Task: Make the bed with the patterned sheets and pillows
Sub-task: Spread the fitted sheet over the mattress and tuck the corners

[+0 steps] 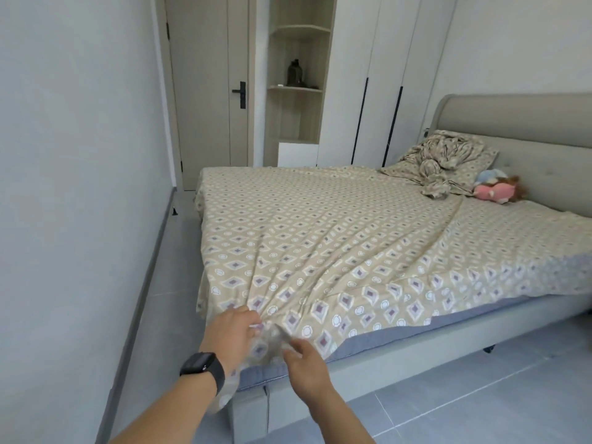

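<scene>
1. The patterned sheet is lying spread over the bed, bunched at the near foot corner, with creases fanning from there toward the pillow at the headboard.
2. I am working that corner; I judge it wants a steady, low pull toward me and down, so the creases are running out flat before any tucking over the blue mattress edge.
3. My left hand, with the watch on its wrist, is gripping the gathered cloth, fingers curled into it.
4. My right hand is pinching the same bunch just beside it, fingers partly closed.
</scene>
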`<state>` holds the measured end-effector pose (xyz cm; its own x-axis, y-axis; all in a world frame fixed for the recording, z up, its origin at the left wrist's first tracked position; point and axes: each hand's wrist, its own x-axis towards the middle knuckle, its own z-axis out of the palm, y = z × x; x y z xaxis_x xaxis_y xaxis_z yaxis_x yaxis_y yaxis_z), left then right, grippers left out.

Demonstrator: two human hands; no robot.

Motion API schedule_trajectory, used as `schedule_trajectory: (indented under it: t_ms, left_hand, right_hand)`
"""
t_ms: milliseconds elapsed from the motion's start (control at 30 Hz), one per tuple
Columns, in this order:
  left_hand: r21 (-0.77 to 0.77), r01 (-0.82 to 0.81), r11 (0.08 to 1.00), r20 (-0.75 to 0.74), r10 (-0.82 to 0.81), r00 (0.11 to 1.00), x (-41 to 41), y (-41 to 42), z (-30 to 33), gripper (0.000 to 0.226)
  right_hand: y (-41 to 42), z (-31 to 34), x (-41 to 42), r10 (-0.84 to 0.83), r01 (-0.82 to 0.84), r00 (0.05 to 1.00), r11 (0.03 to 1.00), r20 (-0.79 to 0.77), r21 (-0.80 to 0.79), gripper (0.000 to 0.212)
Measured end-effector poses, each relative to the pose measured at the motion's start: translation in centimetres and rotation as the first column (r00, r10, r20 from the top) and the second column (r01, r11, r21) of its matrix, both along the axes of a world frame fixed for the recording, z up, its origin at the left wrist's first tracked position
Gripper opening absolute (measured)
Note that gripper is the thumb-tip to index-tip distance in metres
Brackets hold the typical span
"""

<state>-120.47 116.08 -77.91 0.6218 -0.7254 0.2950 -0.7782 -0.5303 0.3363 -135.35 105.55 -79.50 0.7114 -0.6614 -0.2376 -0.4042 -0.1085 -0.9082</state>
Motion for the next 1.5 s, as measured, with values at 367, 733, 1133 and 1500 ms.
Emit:
schedule_trajectory:
  t_ms: [367, 733, 1133, 1500]
  left_hand:
    - [-0.096, 0.108, 0.989, 0.100, -0.099, 0.990, 0.6, 1.9, 0.3, 0.025]
    - [0.078, 0.110, 0.991, -0.008, -0.109, 0.994, -0.3, 3.8, 0.5, 0.035]
    - [-0.213, -0.130, 0.968, -0.392, 0.037, 0.919, -1.9, 5.3, -0.8, 0.007]
    - [-0.212, -0.710, 0.671, -0.930, 0.085, 0.358, 2.5, 1.8, -3.5, 0.025]
  right_hand:
    - [-2.2, 1.3, 3.8, -0.365, 0.275, 0.924, 0.845, 0.119, 0.459, 0.038]
    - [0.6, -0.3, 3.3, -0.313, 0.313, 0.949, 0.950, -0.022, -0.025, 0.031]
    - [-0.8, 0.3, -0.8, -0.212, 0.213, 0.977, 0.976, -0.036, 0.048, 0.037]
    - [0.6, 1.1, 1.6, -0.181, 0.172, 0.983, 0.950, 0.012, 0.260, 0.043]
